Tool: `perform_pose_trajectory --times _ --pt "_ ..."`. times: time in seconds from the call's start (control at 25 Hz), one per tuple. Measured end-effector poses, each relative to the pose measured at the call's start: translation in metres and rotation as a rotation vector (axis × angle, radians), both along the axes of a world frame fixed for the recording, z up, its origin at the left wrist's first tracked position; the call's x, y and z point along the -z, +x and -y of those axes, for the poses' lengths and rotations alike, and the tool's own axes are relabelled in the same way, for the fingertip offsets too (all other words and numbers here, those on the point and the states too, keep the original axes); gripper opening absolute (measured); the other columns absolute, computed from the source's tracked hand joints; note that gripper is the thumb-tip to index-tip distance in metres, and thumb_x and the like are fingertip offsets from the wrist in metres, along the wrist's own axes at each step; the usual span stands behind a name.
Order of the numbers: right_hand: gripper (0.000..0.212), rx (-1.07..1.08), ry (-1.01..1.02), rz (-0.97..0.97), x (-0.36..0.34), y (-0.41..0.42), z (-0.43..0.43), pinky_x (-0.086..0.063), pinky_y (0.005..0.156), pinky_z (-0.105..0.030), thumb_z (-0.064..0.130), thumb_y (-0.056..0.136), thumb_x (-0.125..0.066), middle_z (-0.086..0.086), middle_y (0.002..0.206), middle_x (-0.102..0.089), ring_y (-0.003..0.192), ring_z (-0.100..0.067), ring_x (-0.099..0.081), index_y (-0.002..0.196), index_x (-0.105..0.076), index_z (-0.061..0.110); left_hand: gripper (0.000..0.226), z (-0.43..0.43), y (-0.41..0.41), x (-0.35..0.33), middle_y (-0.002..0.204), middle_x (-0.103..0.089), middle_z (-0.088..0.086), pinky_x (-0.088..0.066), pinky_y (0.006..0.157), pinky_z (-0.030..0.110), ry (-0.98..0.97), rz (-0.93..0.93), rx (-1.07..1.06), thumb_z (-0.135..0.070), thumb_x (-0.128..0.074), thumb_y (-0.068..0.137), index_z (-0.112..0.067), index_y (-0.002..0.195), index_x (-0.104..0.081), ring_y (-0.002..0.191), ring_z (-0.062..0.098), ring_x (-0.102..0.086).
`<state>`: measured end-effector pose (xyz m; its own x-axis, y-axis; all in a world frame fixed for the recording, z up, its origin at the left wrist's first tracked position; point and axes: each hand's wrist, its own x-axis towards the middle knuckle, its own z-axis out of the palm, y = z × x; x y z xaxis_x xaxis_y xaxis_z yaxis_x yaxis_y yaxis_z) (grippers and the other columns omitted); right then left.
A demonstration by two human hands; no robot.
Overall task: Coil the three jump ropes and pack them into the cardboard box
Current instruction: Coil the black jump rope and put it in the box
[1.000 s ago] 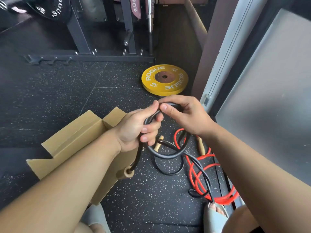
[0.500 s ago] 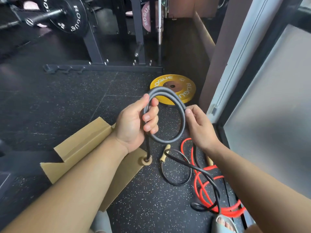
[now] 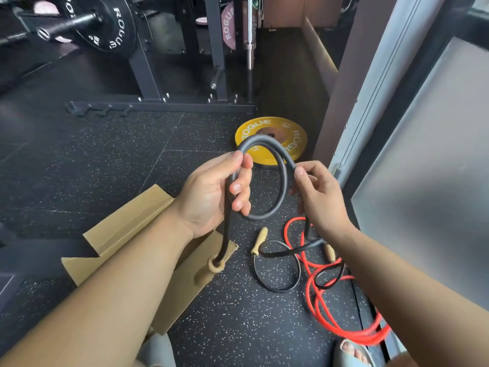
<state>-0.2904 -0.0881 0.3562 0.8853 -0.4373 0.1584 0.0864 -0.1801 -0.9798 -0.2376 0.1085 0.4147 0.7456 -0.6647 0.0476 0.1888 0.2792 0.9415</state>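
Head view: the left hand (image 3: 211, 197) curled its fingers round the thick black jump rope (image 3: 264, 140), pinning one loop so it could not spring open. The right hand (image 3: 317, 197) pinched the loop's other side, likely to feed another turn. The wooden handle (image 3: 209, 271) dangled below the left hand, over the cardboard box (image 3: 124, 229). The red jump rope (image 3: 367, 337) and thin black rope (image 3: 277, 290) lay on the floor (image 3: 238, 327) beneath the right hand.

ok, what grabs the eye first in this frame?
The thick black rope looped mid-frame, gripped by the left hand and pinched by the right hand. Lower right, a bright red rope tangles on the floor; behind the loop lies a yellow weight plate.
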Motion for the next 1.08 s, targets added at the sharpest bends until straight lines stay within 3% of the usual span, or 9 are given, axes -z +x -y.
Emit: perform_pose_trajectory --times 0.12,0.2,0.32,0.4,0.56,0.68,0.76,0.88,1.08 --pt "0.015 -0.010 -0.136 -0.086 0.009 0.001 -0.007 -0.047 0.054 -0.030 0.030 0.106 -0.050 0.005 0.071 -0.065 0.051 -0.019 -0.058 0.097 -0.061 0.032 0.021 0.010 -0.010 0.003 0.057 -0.035 -0.002 -0.031 0.046 0.026 -0.040 -0.023 -0.013 -0.029 -0.041 0.099 -0.010 0.096 -0.050 0.041 0.014 -0.031" --pt "0.024 -0.085 -0.353 -0.135 0.014 -0.001 -0.015 -0.047 0.071 -0.029 0.021 0.104 -0.047 0.013 0.088 -0.066 0.072 -0.013 -0.063 0.121 -0.056 0.034 0.022 0.017 -0.015 0.007 0.057 -0.035 -0.002 -0.029 0.045 0.025 -0.067 -0.016 -0.056 -0.028 -0.039 0.101 -0.010 0.094 -0.050 0.041 0.014 -0.030" --pt "0.087 -0.304 -0.635 -0.276 0.023 -0.006 -0.032 -0.046 0.100 -0.041 0.002 0.089 -0.048 -0.009 0.139 -0.050 0.120 -0.026 -0.055 0.161 -0.003 0.017 0.023 0.025 -0.018 0.012 0.059 -0.038 0.002 -0.031 0.045 0.025 -0.042 0.054 -0.168 -0.028 -0.042 0.098 -0.006 0.096 -0.048 0.041 0.015 -0.033" --pt "0.095 -0.361 -0.772 -0.392 0.022 -0.010 -0.043 -0.045 0.094 -0.041 -0.005 0.089 -0.045 -0.017 0.145 -0.040 0.120 -0.036 -0.053 0.159 0.017 0.011 0.020 0.029 -0.019 0.015 0.058 -0.040 0.005 -0.032 0.044 0.027 0.018 0.138 -0.227 -0.025 -0.044 0.094 -0.006 0.096 -0.047 0.041 0.018 -0.034" --pt "0.073 -0.462 -1.227 -0.466 0.013 -0.021 -0.058 -0.039 0.084 -0.035 -0.005 0.092 -0.042 -0.019 0.142 -0.038 0.114 -0.033 -0.052 0.157 -0.010 -0.002 0.034 0.031 -0.010 0.032 0.058 -0.043 0.015 -0.044 0.055 0.040 0.237 0.361 -0.274 -0.031 -0.045 0.096 -0.003 0.077 -0.043 0.048 0.026 -0.045" --pt "0.052 -0.484 -1.097 -0.360 0.017 -0.024 -0.062 -0.051 0.083 -0.041 0.001 0.095 -0.042 -0.018 0.135 -0.046 0.106 -0.033 -0.057 0.146 -0.040 0.003 0.043 0.028 -0.002 0.042 0.060 -0.053 -0.001 -0.048 0.071 0.045 0.464 0.477 -0.284 -0.044 -0.044 0.091 -0.006 0.070 -0.044 0.065 0.030 -0.061" --pt "0.047 -0.467 -1.059 -0.291 0.020 -0.024 -0.061 -0.057 0.076 -0.050 0.001 0.093 -0.041 -0.016 0.130 -0.050 0.099 -0.036 -0.061 0.139 -0.047 0.005 0.043 0.026 -0.001 0.042 0.060 -0.062 -0.004 -0.047 0.075 0.039 0.601 0.489 -0.315 -0.045 -0.042 0.090 -0.006 0.073 -0.050 0.073 0.016 -0.067" --pt "0.042 -0.567 -1.130 -0.211 0.019 -0.025 -0.060 -0.055 0.067 -0.049 -0.004 0.089 -0.046 -0.011 0.112 -0.051 0.086 -0.036 -0.060 0.128 -0.056 0.010 0.039 0.021 0.003 0.036 0.075 -0.074 -0.012 -0.046 0.080 0.034 0.770 0.514 -0.312 -0.046 -0.040 0.094 -0.011 0.089 -0.056 0.081 0.008 -0.065" --pt "0.010 -0.670 -1.220 0.183 0.015 -0.032 -0.054 -0.054 0.049 -0.044 0.012 0.095 -0.062 -0.012 0.094 -0.063 0.069 -0.034 -0.064 0.095 -0.069 0.004 0.041 0.012 -0.004 0.030 0.082 -0.072 -0.001 -0.047 0.077 0.034 0.977 0.418 -0.026 -0.049 -0.046 0.098 -0.012 0.088 -0.061 0.079 0.018 -0.065"
